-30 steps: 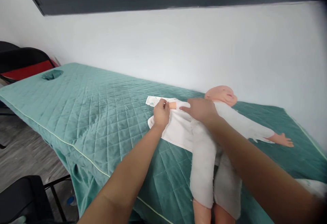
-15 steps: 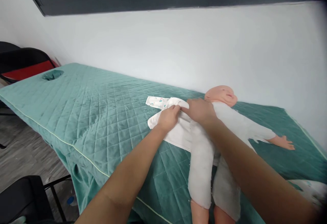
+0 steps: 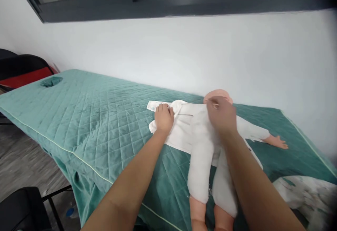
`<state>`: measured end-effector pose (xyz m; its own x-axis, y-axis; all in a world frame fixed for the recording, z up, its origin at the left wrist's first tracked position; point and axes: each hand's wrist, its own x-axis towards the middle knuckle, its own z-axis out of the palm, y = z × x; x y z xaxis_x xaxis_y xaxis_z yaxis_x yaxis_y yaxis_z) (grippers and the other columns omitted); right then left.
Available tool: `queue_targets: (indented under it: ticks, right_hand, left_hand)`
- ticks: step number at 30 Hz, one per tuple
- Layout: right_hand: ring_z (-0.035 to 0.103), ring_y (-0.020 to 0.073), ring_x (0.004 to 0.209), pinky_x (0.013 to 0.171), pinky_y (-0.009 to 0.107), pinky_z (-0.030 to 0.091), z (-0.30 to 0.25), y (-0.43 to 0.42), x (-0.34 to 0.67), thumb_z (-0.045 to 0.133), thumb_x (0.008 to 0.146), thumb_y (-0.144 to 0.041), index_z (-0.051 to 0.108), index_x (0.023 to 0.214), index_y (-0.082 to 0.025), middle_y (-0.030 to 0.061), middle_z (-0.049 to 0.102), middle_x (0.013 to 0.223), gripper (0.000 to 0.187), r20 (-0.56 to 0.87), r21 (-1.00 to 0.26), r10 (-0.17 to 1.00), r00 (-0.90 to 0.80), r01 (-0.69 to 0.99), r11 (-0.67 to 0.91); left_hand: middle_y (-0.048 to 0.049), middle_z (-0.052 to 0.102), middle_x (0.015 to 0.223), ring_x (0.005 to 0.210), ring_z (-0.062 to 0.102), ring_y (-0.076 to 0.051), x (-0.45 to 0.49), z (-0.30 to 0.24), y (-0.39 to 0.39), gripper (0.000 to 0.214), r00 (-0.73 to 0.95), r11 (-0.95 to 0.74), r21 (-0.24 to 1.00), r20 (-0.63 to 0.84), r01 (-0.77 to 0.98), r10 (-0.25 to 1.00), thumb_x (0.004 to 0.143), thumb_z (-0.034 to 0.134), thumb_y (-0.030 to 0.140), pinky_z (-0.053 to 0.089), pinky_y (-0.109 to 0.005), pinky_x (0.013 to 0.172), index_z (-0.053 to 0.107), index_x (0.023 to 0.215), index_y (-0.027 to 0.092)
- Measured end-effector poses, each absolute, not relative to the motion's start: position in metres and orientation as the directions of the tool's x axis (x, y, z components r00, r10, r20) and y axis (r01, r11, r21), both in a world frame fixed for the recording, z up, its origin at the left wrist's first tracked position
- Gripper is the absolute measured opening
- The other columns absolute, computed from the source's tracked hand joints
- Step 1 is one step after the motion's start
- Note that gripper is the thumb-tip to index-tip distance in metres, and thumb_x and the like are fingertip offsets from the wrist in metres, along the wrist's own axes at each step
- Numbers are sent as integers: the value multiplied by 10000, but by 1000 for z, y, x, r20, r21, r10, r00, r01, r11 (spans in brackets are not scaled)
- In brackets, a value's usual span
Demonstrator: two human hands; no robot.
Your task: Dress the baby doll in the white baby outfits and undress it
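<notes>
A baby doll [image 3: 200, 160] with a white cloth body lies on its back on the green quilted bed cover [image 3: 105, 118]. Spread under and beside it is a white baby shirt [image 3: 181, 129], whose patterned cuff [image 3: 152, 105] points left. My left hand [image 3: 164, 118] has its fingers curled round the shirt's sleeve. Over the doll's upper chest, my right hand [image 3: 223, 115] is closed and partly blurred, covering some of the doll's head [image 3: 214, 94]. What its fingers hold is hidden. The doll's other arm [image 3: 276, 141] stretches out to the right.
A patterned white cloth [image 3: 302, 196] lies at the lower right of the bed. The bed has a face hole [image 3: 51, 81] at its far left end. A wall [image 3: 131, 52] with a window runs behind it. Black chairs [image 3: 23, 206] stand at the left.
My right hand has left the sleeve beside my left hand and moved right, to the doll's upper chest near its head. My left hand stays at the sleeve, its fingers now lying over it.
</notes>
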<state>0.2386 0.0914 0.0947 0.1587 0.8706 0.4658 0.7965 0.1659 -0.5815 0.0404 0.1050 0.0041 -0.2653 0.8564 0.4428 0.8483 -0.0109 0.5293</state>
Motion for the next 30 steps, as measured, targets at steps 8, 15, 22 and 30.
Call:
queue_targets:
  ticks: [8,15,22,30]
  right_hand:
    - [633,299,986,954,475,482,59,54,323,532,810,-364,649,994,-164,154,708,1023,295,272,-717,772,574,656,-235]
    - [643,388,1059,939,527,467,66,44,320,366,930,-577,646,1031,-199,200,715,1034,481,108,-690,825,555,639,-339]
    - [657,371,1054,943,513,470,62,45,324,469,891,-586,663,1032,-220,170,736,1063,438,84,-725,845,529,614,-312]
    - [642,269,974,928,413,465,58,41,302,543,869,-626,671,1155,-242,87,723,1052,496,186,-814,913,362,578,-64]
  left_hand:
    - [-118,610,1236,1115,594,-258,44,3,102,316,-206,16,431,397,902,894,976,543,458,473,-367,921,582,1116,177]
    - [-137,639,1164,1160,556,-320,43,3,95,255,-279,127,389,365,912,888,968,552,419,453,-455,958,611,1009,175]
    - [-80,644,976,974,599,-227,41,6,81,167,-58,-183,427,492,886,869,1009,454,303,466,-355,875,550,915,203]
    - [-51,693,1054,1000,641,-188,54,16,61,140,-105,-259,742,405,618,908,1008,454,339,476,-326,893,526,995,220]
